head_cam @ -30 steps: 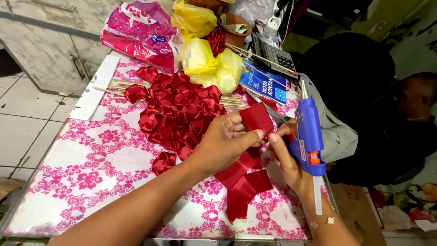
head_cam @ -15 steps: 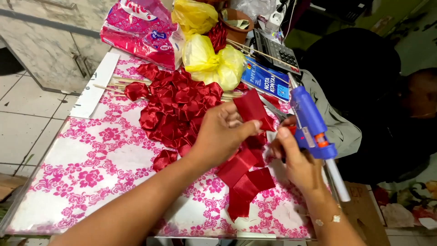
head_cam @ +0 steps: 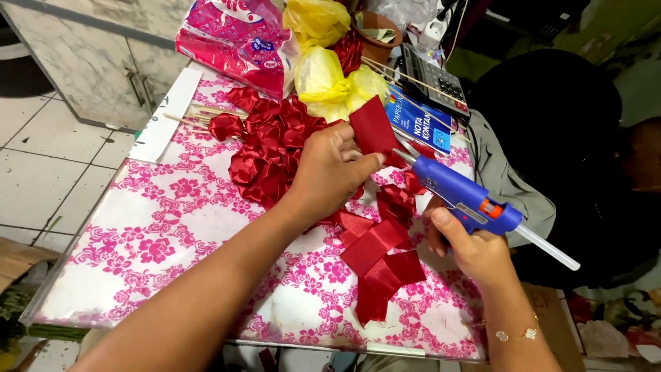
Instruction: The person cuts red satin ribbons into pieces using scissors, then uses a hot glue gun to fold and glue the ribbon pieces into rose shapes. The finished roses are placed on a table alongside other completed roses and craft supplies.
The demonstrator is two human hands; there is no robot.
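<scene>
Pile of red ribbon roses (head_cam: 268, 148) lying on the floral table cover (head_cam: 138, 234), unchanged. Just right of the pile: left hand (head_cam: 330, 169) pinching a red ribbon piece (head_cam: 372, 127), now lifted higher than a second ago. Further right: right hand (head_cam: 471, 248) clenched on blue glue gun (head_cam: 461, 196), nozzle swung up to the ribbon's base. Gluing looks imminent.

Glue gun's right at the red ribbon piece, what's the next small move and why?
Probably squeeze a small dab of glue onto the ribbon piece: the left hand holds it up, and the glue gun in the right hand has its nozzle right at the lower edge.
</scene>
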